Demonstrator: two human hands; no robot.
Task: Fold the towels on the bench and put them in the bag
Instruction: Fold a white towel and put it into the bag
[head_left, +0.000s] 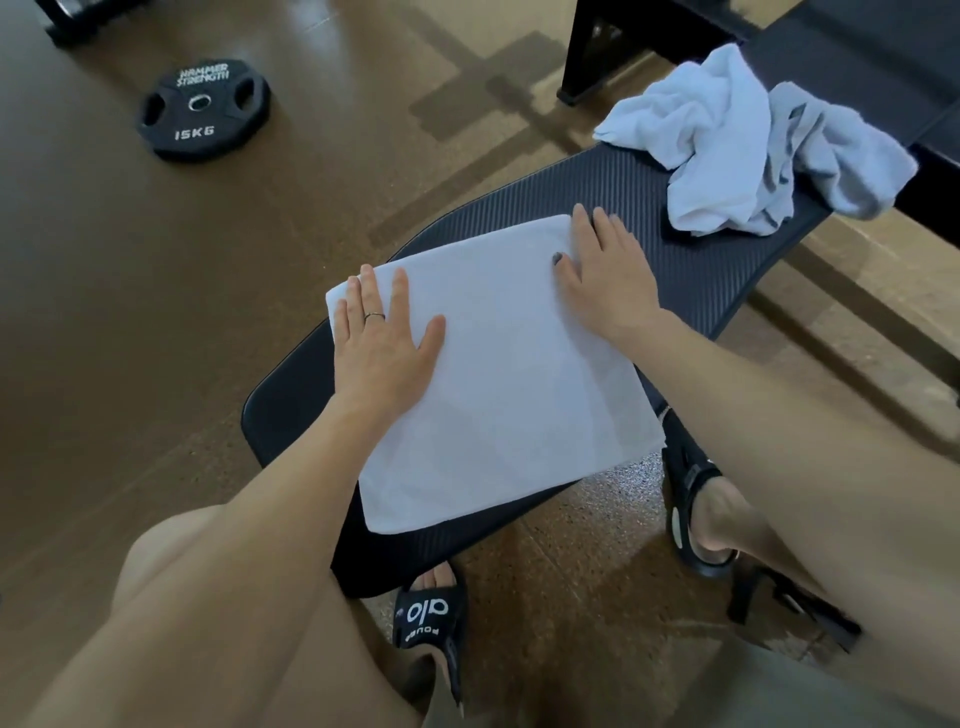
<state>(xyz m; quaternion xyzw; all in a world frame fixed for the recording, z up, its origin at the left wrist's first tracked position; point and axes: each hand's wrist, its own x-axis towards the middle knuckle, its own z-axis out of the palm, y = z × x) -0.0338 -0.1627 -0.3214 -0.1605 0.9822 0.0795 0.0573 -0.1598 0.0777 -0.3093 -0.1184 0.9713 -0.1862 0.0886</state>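
Observation:
A white towel (498, 374) lies folded into a flat rectangle on the black ribbed bench (691, 260). My left hand (382, 338) rests palm down on its far left corner, fingers spread, a ring on one finger. My right hand (605, 273) presses flat on the far right edge, fingers partly past the towel onto the bench. Neither hand grips anything. A crumpled pile of white towels (748, 150) sits further along the bench to the upper right. No bag is in view.
A black 15 kg weight plate (202, 109) lies on the brown floor at upper left. A dark bench or frame (852, 57) stands at upper right. My feet in black sandals (431, 623) stand under and beside the bench.

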